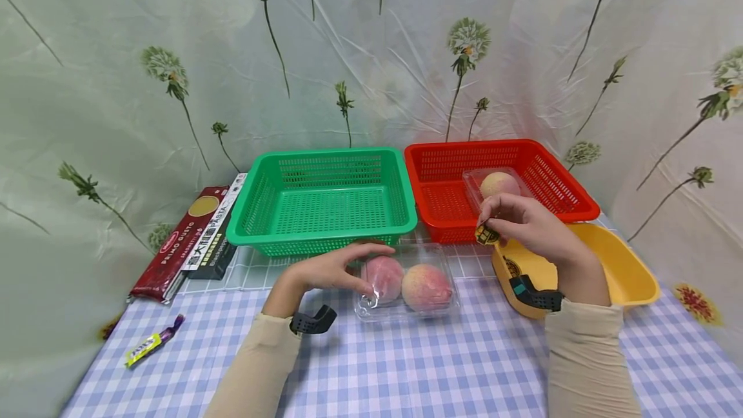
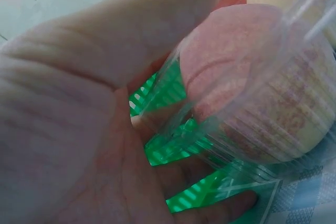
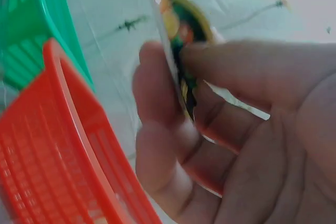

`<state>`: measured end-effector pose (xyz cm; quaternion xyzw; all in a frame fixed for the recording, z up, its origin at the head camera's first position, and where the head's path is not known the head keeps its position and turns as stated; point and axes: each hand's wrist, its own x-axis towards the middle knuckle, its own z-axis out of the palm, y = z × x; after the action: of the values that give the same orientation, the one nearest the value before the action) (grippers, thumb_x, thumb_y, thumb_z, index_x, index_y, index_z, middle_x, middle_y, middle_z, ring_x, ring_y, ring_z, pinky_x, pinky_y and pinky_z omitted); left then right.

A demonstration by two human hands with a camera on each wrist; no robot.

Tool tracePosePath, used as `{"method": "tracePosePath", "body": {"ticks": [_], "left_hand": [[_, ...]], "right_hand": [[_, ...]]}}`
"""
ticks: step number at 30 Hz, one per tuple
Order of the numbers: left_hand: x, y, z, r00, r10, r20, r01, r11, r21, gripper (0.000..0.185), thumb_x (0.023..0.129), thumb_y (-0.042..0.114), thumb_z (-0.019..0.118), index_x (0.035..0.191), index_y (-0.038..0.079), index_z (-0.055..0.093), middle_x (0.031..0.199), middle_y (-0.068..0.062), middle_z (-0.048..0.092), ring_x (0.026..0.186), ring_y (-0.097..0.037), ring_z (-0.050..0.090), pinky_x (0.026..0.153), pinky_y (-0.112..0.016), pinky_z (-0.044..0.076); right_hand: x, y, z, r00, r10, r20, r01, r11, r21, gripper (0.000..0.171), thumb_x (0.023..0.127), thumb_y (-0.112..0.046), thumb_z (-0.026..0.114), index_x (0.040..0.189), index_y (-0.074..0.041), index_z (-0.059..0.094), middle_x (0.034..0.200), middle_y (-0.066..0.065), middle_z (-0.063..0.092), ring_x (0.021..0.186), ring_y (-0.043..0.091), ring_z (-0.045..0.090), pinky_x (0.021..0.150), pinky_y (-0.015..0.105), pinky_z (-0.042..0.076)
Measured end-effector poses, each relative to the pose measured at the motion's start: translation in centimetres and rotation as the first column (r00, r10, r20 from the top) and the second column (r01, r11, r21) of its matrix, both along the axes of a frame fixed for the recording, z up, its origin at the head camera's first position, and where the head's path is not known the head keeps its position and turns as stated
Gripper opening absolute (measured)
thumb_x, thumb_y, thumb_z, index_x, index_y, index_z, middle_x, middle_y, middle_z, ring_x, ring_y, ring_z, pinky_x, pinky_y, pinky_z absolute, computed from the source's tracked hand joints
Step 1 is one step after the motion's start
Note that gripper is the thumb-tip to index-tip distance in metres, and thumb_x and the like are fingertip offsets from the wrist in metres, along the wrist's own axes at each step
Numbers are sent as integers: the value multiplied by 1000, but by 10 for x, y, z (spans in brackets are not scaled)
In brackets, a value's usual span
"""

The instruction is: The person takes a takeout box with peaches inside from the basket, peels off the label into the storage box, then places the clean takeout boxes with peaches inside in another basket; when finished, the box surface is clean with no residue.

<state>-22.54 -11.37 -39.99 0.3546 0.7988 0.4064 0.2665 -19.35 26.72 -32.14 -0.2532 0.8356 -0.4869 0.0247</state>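
A clear plastic clamshell box (image 1: 438,308) holding two peaches (image 1: 427,287) sits on the checked cloth. My left hand (image 1: 339,271) grips its left side, thumb and fingers around the plastic; the left wrist view shows a pink peach (image 2: 247,72) through the wall. Above the near edge of the red basket (image 1: 447,234), my right hand (image 1: 531,228) pinches a round sticker (image 3: 181,35), dark with a gold rim and a fruit print, between thumb and fingers. Below that hand stands a yellow tub (image 1: 629,276) with another round dark-and-gold sticker (image 1: 512,268) inside its left wall.
The green basket (image 1: 325,211) stands at the back centre, left of the red one. In the red basket lies another clear box with a peach (image 1: 499,184). Pasta packs (image 1: 188,237) lie at the left, and a small candy (image 1: 153,342) in a yellow-purple wrapper lies nearer.
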Motion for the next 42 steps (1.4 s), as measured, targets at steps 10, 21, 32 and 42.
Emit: {"method": "tracePosePath", "body": {"ticks": [10,21,32,42], "left_hand": [[2,-2,6,999,-37,-28,38,999,18,67,88,27,77,148,26,47,153,5,43,134,-19,43,104,-40,45],[4,-8,9,996,-55,75,53,998,25,53,95,25,68,145,23,51,146,7,52,133,-20,51,111,-43,42],[2,-8,2,996,1,84,-3,1000,25,61,96,35,66,151,36,41,152,8,44,141,-18,41,111,-46,39],[-1,3,-11,981,-18,194,-15,985,170,63,99,27,62,156,18,35,162,-2,34,149,-25,35,118,-43,35]], "right_hand": [[2,32,-6,987,-144,68,130,975,182,16,97,-5,62,113,-3,62,107,16,63,86,14,63,64,31,58],[2,69,-22,941,-252,223,157,915,372,22,97,-6,58,118,-1,61,114,18,63,92,23,57,62,33,54],[-1,85,-40,913,-294,282,158,894,420,26,96,-6,58,120,3,61,114,20,64,92,23,56,63,36,51],[-3,94,-51,865,-348,362,183,890,417,35,98,-9,56,128,10,51,114,27,58,96,26,58,71,39,59]]}}
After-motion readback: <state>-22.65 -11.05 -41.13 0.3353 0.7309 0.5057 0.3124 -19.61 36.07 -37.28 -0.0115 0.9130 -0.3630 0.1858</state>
